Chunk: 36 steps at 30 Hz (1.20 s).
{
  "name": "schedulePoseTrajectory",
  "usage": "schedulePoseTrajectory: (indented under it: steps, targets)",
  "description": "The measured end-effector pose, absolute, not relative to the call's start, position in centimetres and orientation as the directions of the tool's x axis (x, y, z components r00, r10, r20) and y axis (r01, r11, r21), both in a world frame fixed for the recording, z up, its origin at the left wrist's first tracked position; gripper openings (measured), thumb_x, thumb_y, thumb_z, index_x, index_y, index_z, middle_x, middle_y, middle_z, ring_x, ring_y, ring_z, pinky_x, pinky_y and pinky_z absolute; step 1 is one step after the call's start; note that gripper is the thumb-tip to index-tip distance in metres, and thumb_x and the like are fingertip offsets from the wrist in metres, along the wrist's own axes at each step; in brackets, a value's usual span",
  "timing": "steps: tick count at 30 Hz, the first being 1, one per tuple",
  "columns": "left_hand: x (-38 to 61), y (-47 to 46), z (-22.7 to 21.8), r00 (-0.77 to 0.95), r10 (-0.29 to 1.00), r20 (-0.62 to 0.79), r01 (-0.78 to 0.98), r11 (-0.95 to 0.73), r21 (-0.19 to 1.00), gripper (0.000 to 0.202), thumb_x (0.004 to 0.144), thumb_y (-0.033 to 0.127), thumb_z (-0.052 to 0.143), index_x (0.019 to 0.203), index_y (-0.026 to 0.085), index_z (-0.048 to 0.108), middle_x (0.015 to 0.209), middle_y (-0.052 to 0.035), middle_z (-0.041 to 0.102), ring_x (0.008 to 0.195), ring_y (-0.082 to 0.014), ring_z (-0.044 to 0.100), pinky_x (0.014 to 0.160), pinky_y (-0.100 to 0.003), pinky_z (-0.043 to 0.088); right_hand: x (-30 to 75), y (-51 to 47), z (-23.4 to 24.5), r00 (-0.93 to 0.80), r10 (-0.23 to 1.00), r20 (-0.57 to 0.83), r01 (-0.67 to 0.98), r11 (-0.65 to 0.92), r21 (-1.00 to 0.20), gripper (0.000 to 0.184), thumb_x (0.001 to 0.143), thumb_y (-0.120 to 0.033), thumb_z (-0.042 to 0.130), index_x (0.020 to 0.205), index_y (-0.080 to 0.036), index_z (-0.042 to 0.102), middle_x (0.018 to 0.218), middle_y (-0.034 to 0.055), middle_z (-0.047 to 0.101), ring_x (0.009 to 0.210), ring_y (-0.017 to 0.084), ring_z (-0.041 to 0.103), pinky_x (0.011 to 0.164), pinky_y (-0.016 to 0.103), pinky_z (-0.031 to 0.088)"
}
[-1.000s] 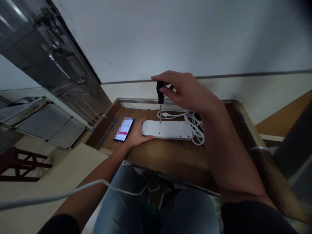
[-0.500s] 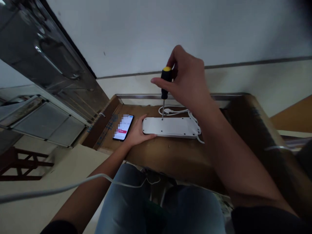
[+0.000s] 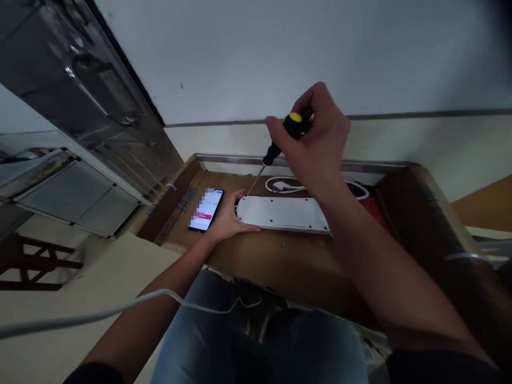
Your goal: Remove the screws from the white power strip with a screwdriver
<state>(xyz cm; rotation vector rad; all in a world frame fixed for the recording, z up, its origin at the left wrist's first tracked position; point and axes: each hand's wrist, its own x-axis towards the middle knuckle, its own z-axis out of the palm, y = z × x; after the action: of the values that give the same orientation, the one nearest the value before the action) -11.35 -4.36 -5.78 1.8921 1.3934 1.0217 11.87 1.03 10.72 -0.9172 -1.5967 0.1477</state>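
A white power strip (image 3: 286, 212) lies face down on the brown board, its underside dotted with several dark screw holes. My left hand (image 3: 229, 217) is wrapped around the strip's left end, thumb along the near edge and fingers at the far edge. In my right hand (image 3: 320, 138) is a screwdriver (image 3: 274, 152) with a black handle and yellow cap. It leans to the right, its tip near the strip's far left corner, close to my left fingertips. Whether the tip sits in a hole I cannot tell. A tiny screw (image 3: 282, 245) lies in front of the strip.
A lit phone (image 3: 206, 210) rests left of my left hand. Behind the strip lie a white cord with its plug (image 3: 282, 186) and something red (image 3: 375, 210), partly behind my forearm. Raised wooden sides bound the board (image 3: 248, 256). A pale cable (image 3: 120, 304) crosses above my left forearm.
The screwdriver has gone from upright at a hole along the far edge to tilted, with its tip at the far left corner. My left hand still grips the strip.
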Motion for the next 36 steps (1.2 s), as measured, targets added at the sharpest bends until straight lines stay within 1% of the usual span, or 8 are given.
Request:
schedulePoseTrajectory:
  steps: [4, 7, 12, 18, 24, 27, 33, 36]
  targets:
    - [-11.4, -4.3, -5.9, 0.160, 0.961, 0.226, 0.507, -0.277, 0.816, 0.123, 0.050, 0.064, 0.106, 0.151, 0.023, 0.048, 0.158, -0.0196, 0.056, 0.150, -0.0425, 0.052, 0.129, -0.058, 0.040, 11.1, 1.6, 9.8, 0.031, 0.630, 0.776, 0.412, 0.699, -0.584, 0.033, 0.094, -0.048, 0.070, 0.087, -0.027, 0.046, 0.082, 0.0020, 0.062, 0.073, 0.017, 0.054, 0.073, 0.039, 0.048]
    - [-11.3, -4.3, -6.0, 0.154, 0.964, 0.217, 0.495, -0.265, 0.828, 0.123, 0.050, 0.063, 0.106, 0.151, 0.023, 0.048, 0.156, -0.0195, 0.057, 0.148, -0.0426, 0.054, 0.127, -0.059, 0.042, 11.0, 1.7, 9.5, 0.030, 0.626, 0.779, 0.374, 0.716, -0.590, 0.037, 0.091, -0.050, 0.073, 0.087, -0.026, 0.046, 0.081, 0.0020, 0.061, 0.071, 0.016, 0.052, 0.073, 0.038, 0.047]
    - [-11.2, -4.4, -5.8, 0.154, 0.963, 0.221, 0.480, -0.269, 0.835, 0.121, 0.049, 0.059, 0.108, 0.148, 0.021, 0.049, 0.150, -0.0190, 0.060, 0.142, -0.0415, 0.058, 0.124, -0.058, 0.044, 10.9, 2.4, 9.1, 0.016, 0.628, 0.778, 0.404, 0.708, -0.580, 0.039, 0.091, -0.053, 0.073, 0.089, -0.026, 0.044, 0.081, 0.0008, 0.057, 0.071, 0.015, 0.048, 0.074, 0.037, 0.043]
    - [-11.1, -4.2, -5.9, 0.148, 0.967, 0.209, 0.455, -0.254, 0.854, 0.132, 0.045, 0.060, 0.108, 0.153, 0.018, 0.045, 0.159, -0.0235, 0.053, 0.151, -0.0445, 0.051, 0.128, -0.059, 0.038, 10.8, 3.0, 8.9, 0.035, 0.590, 0.807, 0.345, 0.751, -0.564, 0.038, 0.088, -0.048, 0.075, 0.089, -0.026, 0.044, 0.077, -0.0014, 0.051, 0.069, 0.013, 0.043, 0.070, 0.034, 0.036]
    - [-11.2, -4.2, -6.0, 0.146, 0.963, 0.225, 0.485, -0.268, 0.833, 0.127, 0.046, 0.059, 0.108, 0.151, 0.021, 0.049, 0.157, -0.0215, 0.056, 0.149, -0.0449, 0.052, 0.128, -0.062, 0.038, 11.1, 2.2, 9.1, 0.000, 0.655, 0.755, 0.396, 0.694, -0.602, 0.033, 0.094, -0.049, 0.074, 0.093, -0.028, 0.049, 0.081, 0.0010, 0.055, 0.076, 0.017, 0.050, 0.076, 0.037, 0.043]
    - [-11.2, -4.3, -5.9, 0.158, 0.961, 0.228, 0.470, -0.276, 0.838, 0.125, 0.048, 0.059, 0.108, 0.151, 0.021, 0.049, 0.157, -0.0216, 0.056, 0.150, -0.0441, 0.052, 0.128, -0.061, 0.038, 11.2, 2.3, 9.0, 0.009, 0.645, 0.764, 0.404, 0.696, -0.593, 0.033, 0.094, -0.050, 0.075, 0.093, -0.028, 0.050, 0.082, 0.0013, 0.056, 0.074, 0.016, 0.049, 0.076, 0.038, 0.044]
    - [-11.1, -4.2, -6.1, 0.164, 0.957, 0.238, 0.481, -0.288, 0.828, 0.126, 0.047, 0.060, 0.108, 0.152, 0.020, 0.049, 0.158, -0.0228, 0.055, 0.150, -0.0445, 0.051, 0.129, -0.063, 0.037, 11.3, 2.6, 8.7, -0.025, 0.631, 0.775, 0.404, 0.716, -0.570, 0.038, 0.093, -0.062, 0.074, 0.096, -0.028, 0.057, 0.086, 0.0025, 0.061, 0.075, 0.016, 0.052, 0.075, 0.038, 0.048]
    - [-11.1, -4.2, -6.2, 0.166, 0.957, 0.239, 0.489, -0.290, 0.823, 0.127, 0.047, 0.060, 0.108, 0.153, 0.021, 0.048, 0.158, -0.0222, 0.055, 0.149, -0.0448, 0.052, 0.127, -0.064, 0.038, 11.1, 1.9, 9.0, -0.117, 0.592, 0.797, 0.329, 0.780, -0.531, 0.040, 0.092, -0.065, 0.075, 0.105, -0.028, 0.065, 0.096, 0.0028, 0.068, 0.079, 0.014, 0.060, 0.071, 0.034, 0.052]
